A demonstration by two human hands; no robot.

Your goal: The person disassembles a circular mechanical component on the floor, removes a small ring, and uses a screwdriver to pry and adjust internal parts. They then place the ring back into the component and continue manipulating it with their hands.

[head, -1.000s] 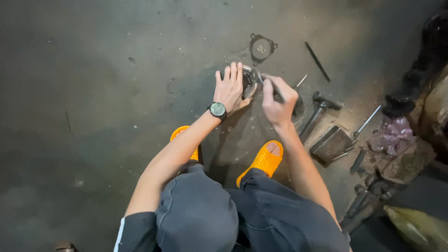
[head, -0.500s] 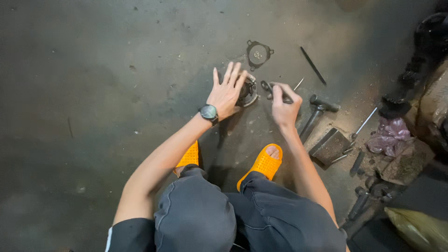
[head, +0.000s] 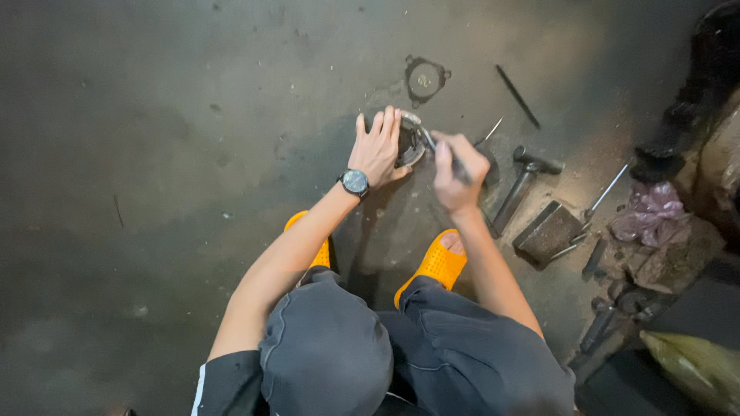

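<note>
Metal disc lies on the concrete floor, pinned by the left hand, fingers spread flat. Right hand, at its three o'clock, is fisted on a thin tool, probably prying; steady pressure comes next. Hammer, block and gasket crowd nearby.

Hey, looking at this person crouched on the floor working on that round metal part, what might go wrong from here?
The left hand steadies the round metal part right beside the slim tool that the right hand works into it; a slip might jab those fingers. The part sits loose on the concrete floor, so it may skid. The hammer and metal block lie close by the open orange sandals, a likely toe hazard.
</note>
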